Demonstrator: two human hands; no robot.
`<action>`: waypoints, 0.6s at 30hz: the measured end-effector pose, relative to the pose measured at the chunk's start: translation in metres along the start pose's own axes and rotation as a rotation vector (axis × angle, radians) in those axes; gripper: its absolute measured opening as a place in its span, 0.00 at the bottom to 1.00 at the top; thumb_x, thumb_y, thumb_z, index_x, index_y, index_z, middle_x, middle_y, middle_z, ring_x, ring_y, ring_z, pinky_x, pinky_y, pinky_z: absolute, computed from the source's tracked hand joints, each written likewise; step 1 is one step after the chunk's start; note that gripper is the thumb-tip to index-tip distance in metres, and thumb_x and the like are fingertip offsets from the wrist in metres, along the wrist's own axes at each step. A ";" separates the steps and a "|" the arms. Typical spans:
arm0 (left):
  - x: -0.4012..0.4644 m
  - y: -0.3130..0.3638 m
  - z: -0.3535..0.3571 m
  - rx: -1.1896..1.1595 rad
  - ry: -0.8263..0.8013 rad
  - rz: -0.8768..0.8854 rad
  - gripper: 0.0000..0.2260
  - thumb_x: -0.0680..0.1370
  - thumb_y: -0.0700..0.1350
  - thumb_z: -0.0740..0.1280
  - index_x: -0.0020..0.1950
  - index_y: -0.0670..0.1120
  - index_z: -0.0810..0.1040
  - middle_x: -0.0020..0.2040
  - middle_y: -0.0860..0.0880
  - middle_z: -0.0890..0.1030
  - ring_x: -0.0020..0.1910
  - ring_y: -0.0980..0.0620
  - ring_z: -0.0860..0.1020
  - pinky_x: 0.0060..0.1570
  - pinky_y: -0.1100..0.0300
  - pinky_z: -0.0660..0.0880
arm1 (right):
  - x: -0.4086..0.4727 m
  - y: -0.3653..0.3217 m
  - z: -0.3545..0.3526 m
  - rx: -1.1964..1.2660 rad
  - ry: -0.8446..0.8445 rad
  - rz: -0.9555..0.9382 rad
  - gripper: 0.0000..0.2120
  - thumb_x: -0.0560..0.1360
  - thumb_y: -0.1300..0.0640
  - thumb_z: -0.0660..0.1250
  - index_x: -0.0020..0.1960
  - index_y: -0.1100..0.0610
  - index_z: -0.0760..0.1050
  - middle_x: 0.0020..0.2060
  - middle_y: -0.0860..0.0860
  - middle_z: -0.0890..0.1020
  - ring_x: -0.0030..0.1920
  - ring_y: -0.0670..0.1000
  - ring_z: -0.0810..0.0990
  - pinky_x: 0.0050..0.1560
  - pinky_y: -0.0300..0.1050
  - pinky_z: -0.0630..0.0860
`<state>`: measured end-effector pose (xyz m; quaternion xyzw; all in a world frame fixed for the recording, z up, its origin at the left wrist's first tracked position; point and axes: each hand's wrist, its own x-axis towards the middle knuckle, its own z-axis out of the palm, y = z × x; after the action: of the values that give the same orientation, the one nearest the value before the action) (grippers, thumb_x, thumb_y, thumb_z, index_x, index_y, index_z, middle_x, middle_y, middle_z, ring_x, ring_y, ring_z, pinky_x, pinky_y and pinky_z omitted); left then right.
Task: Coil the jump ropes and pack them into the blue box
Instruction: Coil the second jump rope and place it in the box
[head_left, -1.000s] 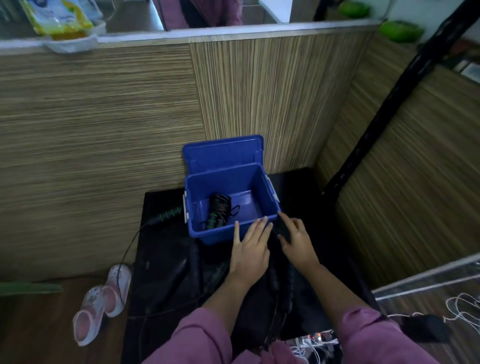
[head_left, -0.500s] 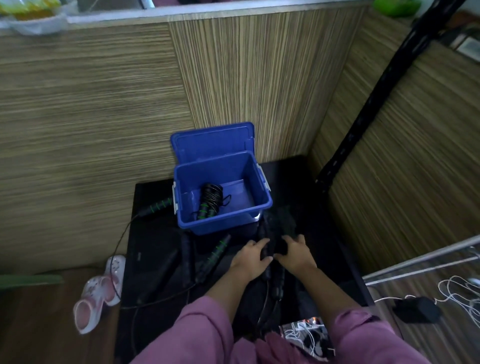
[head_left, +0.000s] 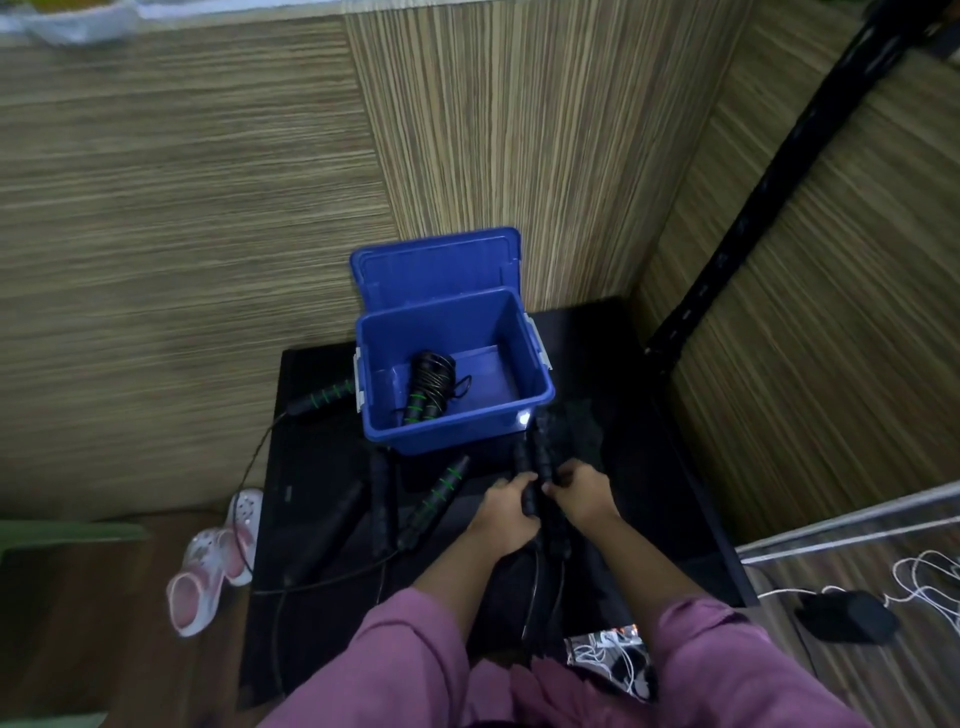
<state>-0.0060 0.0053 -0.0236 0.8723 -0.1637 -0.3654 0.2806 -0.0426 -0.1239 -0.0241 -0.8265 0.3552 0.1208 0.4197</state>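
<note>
The blue box (head_left: 524, 343) stands open on a black table (head_left: 649, 467), its lid leaning back against the wall. One coiled jump rope (head_left: 428, 384) with green-ringed black handles lies inside it. In front of the box, my left hand (head_left: 501, 512) and my right hand (head_left: 582, 496) each grip one of a pair of black rope handles (head_left: 537, 457) that lie side by side. Their cords run down toward me. More handles lie loose on the table: a green-ringed handle (head_left: 439, 496), plain black handles (head_left: 379, 499), and another green-ringed handle (head_left: 322, 397) left of the box.
Striped wood panels wall in the table at the back and right. A black pole (head_left: 779, 171) slants up at the right. Pink and white shoes (head_left: 215, 558) sit on the floor at the left. A black adapter (head_left: 847, 616) with white cables lies at lower right.
Both hands drew back from the box's front rim and closed on the two black handles on the table. The camera tilted downward.
</note>
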 end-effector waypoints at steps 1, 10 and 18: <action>0.000 -0.002 -0.001 0.005 -0.008 0.012 0.28 0.74 0.41 0.67 0.73 0.52 0.66 0.64 0.40 0.71 0.65 0.42 0.71 0.65 0.54 0.69 | 0.000 0.000 0.002 -0.015 -0.001 -0.008 0.14 0.73 0.58 0.70 0.56 0.63 0.76 0.52 0.60 0.82 0.53 0.56 0.80 0.48 0.40 0.72; 0.006 -0.006 -0.007 0.795 0.114 0.212 0.37 0.73 0.42 0.70 0.77 0.53 0.54 0.73 0.46 0.61 0.72 0.47 0.60 0.67 0.47 0.64 | -0.003 0.012 0.001 0.119 -0.008 -0.002 0.16 0.72 0.62 0.68 0.60 0.58 0.78 0.50 0.54 0.84 0.52 0.50 0.81 0.50 0.34 0.70; 0.018 0.005 -0.015 0.956 -0.103 0.260 0.40 0.73 0.54 0.71 0.78 0.55 0.50 0.78 0.52 0.53 0.77 0.50 0.47 0.72 0.36 0.41 | -0.002 0.017 0.001 0.270 -0.018 0.036 0.16 0.74 0.67 0.65 0.59 0.56 0.72 0.45 0.54 0.84 0.48 0.48 0.80 0.42 0.30 0.73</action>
<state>0.0172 -0.0018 -0.0222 0.8566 -0.4340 -0.2539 -0.1160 -0.0553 -0.1288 -0.0343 -0.7549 0.3789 0.0868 0.5282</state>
